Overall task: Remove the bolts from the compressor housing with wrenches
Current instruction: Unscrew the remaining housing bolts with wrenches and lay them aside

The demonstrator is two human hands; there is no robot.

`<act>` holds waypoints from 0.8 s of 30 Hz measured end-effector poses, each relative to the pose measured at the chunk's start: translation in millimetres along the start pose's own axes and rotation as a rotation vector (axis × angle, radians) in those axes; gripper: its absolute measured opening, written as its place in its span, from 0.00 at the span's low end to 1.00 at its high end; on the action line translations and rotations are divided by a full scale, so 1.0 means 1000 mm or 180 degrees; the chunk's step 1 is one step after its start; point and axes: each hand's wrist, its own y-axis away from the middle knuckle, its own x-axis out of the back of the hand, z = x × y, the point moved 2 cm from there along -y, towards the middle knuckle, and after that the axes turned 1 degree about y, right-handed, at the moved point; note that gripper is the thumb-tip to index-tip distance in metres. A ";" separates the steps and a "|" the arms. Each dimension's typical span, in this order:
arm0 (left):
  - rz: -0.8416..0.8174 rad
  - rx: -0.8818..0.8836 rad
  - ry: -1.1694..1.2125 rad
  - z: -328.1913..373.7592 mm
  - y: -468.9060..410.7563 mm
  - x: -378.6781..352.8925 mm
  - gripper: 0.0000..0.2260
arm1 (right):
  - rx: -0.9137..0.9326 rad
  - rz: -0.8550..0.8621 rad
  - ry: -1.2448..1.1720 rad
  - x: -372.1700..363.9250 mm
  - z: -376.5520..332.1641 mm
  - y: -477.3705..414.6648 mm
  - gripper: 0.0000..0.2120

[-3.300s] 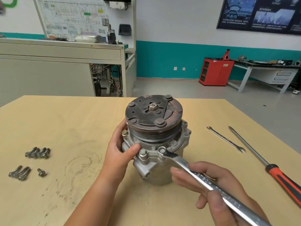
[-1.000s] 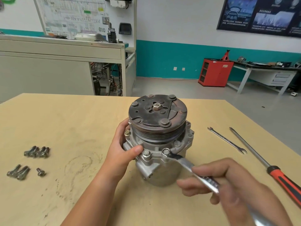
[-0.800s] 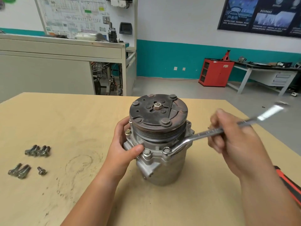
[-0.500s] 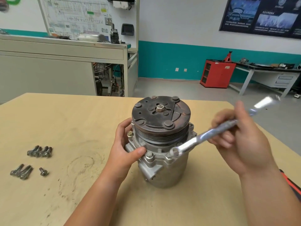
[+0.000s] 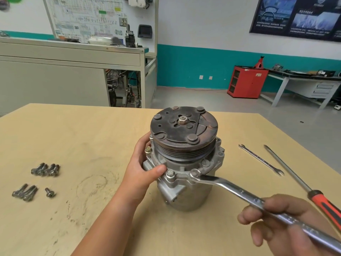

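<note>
The silver compressor housing (image 5: 186, 193) stands upright on the wooden table (image 5: 73, 137), its rusty pulley plate (image 5: 183, 126) on top. My left hand (image 5: 142, 170) grips the housing's left flange, thumb beside a front bolt (image 5: 170, 173). Another bolt (image 5: 147, 149) sits at the flange's left edge. My right hand (image 5: 284, 224) grips the shaft of a long ring wrench (image 5: 236, 193). Its ring end sits over a bolt at the front of the flange, and the handle points toward the lower right.
Several removed bolts lie at the left in an upper group (image 5: 45, 169), a lower group (image 5: 25, 193) and a single one (image 5: 49, 192). A thin open-end wrench (image 5: 261, 159) and a red-handled screwdriver (image 5: 313, 194) lie to the right of the housing.
The wrench swung from lower right up to the right, lifted off the bolt, and now sits on the front bolt again with the handle at lower right. My left hand kept its hold.
</note>
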 end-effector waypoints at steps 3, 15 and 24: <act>0.0023 -0.0032 0.0032 0.001 0.000 -0.001 0.38 | -0.0196 -0.0045 0.1015 -0.019 0.001 0.004 0.17; 0.0050 -0.0014 0.0083 0.001 0.001 -0.001 0.40 | 0.0591 -0.0047 0.1849 -0.023 0.000 -0.004 0.12; 0.0092 -0.0103 0.0105 0.000 0.002 -0.003 0.39 | -0.0446 -0.0191 0.1016 -0.011 0.000 -0.100 0.25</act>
